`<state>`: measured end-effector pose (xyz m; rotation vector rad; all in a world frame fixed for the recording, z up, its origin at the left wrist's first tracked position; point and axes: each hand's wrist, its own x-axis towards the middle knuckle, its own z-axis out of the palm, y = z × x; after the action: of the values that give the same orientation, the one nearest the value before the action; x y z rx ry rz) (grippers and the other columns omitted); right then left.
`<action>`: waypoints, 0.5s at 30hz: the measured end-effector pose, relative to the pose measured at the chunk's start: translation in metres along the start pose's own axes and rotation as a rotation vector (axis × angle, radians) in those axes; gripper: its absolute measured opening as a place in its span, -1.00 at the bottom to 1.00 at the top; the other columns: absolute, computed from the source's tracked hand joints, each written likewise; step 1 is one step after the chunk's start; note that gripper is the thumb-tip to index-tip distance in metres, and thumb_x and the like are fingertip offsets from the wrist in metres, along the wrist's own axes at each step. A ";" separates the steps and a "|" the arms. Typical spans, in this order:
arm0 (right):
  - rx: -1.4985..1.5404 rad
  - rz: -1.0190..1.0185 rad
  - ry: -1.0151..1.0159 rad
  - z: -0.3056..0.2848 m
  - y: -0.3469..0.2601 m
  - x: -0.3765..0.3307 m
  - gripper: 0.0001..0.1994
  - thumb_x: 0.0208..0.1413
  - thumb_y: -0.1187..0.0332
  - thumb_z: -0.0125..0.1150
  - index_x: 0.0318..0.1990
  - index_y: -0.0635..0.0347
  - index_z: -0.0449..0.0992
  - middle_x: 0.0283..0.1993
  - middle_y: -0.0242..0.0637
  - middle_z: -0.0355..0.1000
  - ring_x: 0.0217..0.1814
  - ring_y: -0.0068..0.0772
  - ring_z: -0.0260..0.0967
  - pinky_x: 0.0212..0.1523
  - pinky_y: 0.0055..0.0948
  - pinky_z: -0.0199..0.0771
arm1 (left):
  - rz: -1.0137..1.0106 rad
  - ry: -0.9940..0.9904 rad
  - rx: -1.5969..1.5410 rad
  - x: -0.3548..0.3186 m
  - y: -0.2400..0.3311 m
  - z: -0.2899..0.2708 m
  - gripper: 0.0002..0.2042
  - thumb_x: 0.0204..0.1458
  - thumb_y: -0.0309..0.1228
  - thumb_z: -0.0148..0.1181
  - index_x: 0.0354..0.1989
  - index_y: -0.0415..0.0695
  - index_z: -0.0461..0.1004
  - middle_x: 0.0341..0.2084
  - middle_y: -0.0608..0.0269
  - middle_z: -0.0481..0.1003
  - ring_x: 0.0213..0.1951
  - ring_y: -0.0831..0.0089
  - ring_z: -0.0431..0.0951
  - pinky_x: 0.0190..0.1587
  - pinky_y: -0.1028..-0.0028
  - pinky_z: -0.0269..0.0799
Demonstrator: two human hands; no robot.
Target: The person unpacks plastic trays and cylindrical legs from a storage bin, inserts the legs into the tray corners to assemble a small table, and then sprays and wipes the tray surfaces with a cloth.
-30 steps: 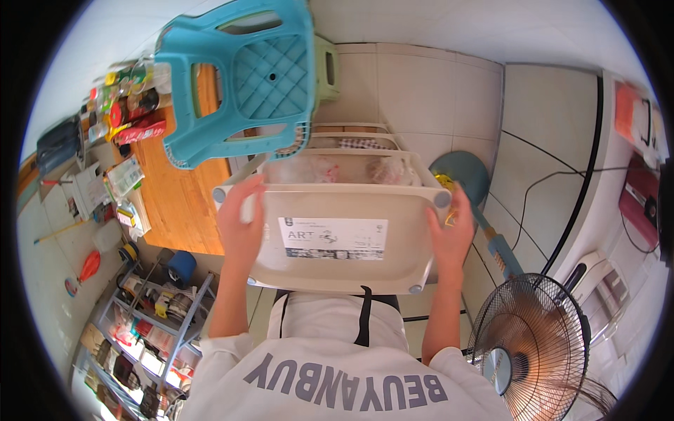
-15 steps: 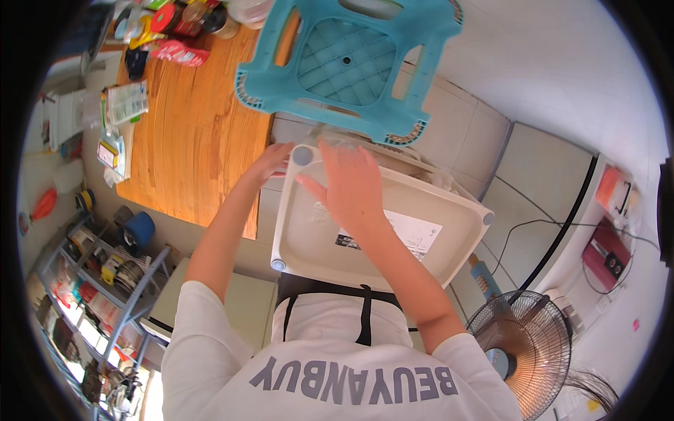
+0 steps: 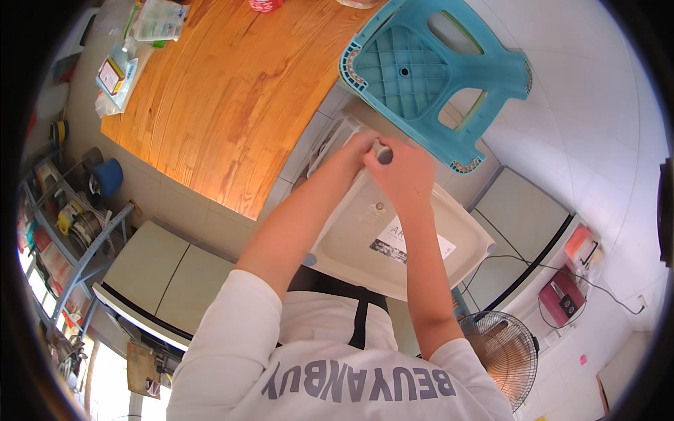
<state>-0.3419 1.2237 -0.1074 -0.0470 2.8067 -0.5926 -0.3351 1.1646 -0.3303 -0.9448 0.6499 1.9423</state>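
Beige rack (image 3: 358,224) is facing the person, right hand (image 3: 407,172) is gripping its corner post (image 3: 383,154), left hand (image 3: 359,146) is resting alongside, left finger opening hidden.

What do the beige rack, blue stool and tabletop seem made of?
Rack: probably plastic, satin beige; smooth panel with rounded, moulded-looking edges. Stool: most likely plastic, slightly glossy; ribbed underside and moulded openings. Tabletop: wood or a wood-look surface, satin orange-brown; long grain and plank-like seams.
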 end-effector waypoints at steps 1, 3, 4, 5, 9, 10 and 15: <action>-0.007 0.008 -0.002 0.001 -0.001 -0.001 -0.74 -0.17 0.16 0.19 -0.37 0.11 0.59 -0.67 -0.31 0.41 -0.58 -0.26 0.38 -0.50 -0.38 0.36 | 0.002 0.097 -0.018 0.007 -0.006 0.002 -0.78 -0.15 -0.41 0.06 -0.32 -0.27 0.37 -0.54 0.12 0.34 -0.55 0.34 0.36 -0.46 0.33 0.35; -0.012 0.065 0.003 0.000 0.005 -0.003 -0.73 -0.16 0.16 0.18 -0.34 0.10 0.60 -0.65 -0.32 0.43 -0.57 -0.26 0.39 -0.51 -0.40 0.36 | -0.006 0.234 -0.023 -0.015 0.001 0.028 -0.76 -0.20 -0.46 0.10 -0.35 -0.31 0.33 -0.59 0.13 0.26 -0.60 0.32 0.23 -0.52 0.27 0.28; -0.033 0.062 -0.008 -0.002 0.004 -0.004 -0.72 -0.16 0.16 0.19 -0.33 0.10 0.60 -0.65 -0.32 0.43 -0.57 -0.26 0.39 -0.51 -0.40 0.36 | -0.019 0.260 -0.019 -0.015 0.001 0.029 -0.82 -0.20 -0.46 0.09 -0.40 -0.29 0.35 -0.58 0.12 0.31 -0.60 0.32 0.31 -0.53 0.29 0.32; -0.054 0.059 -0.019 -0.004 0.002 -0.004 -0.72 -0.17 0.16 0.20 -0.32 0.10 0.61 -0.64 -0.33 0.44 -0.56 -0.27 0.40 -0.50 -0.40 0.36 | -0.032 0.285 -0.015 -0.015 0.001 0.029 -0.87 -0.20 -0.47 0.07 -0.46 -0.26 0.37 -0.58 0.11 0.37 -0.59 0.32 0.38 -0.53 0.32 0.36; -0.027 -0.018 0.039 -0.001 0.001 -0.004 -0.70 -0.20 0.17 0.24 -0.31 0.13 0.56 -0.66 -0.35 0.41 -0.58 -0.30 0.38 -0.53 -0.39 0.33 | -0.019 0.366 0.028 -0.024 0.009 0.031 -0.88 -0.17 -0.44 0.05 -0.47 -0.23 0.38 -0.53 0.10 0.42 -0.52 0.29 0.47 -0.49 0.30 0.42; -0.031 0.007 -0.005 -0.003 -0.002 -0.003 -0.69 -0.20 0.17 0.25 -0.30 0.15 0.54 -0.63 -0.31 0.41 -0.54 -0.27 0.39 -0.50 -0.37 0.34 | -0.061 0.318 -0.033 -0.026 0.010 0.032 -0.86 -0.17 -0.42 0.05 -0.46 -0.22 0.38 -0.52 0.10 0.42 -0.49 0.28 0.47 -0.46 0.29 0.43; -0.109 0.047 -0.026 0.002 -0.002 -0.002 -0.64 -0.24 0.18 0.25 -0.29 0.19 0.41 -0.52 -0.23 0.41 -0.43 -0.20 0.39 -0.43 -0.28 0.30 | -0.155 0.165 -0.121 -0.054 0.021 0.047 -0.84 -0.12 -0.33 0.02 -0.44 -0.16 0.37 -0.47 0.10 0.42 -0.39 0.26 0.47 -0.36 0.25 0.44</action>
<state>-0.3395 1.2208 -0.1079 -0.0095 2.8040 -0.4247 -0.3516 1.1636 -0.2579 -1.2045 0.5391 1.7956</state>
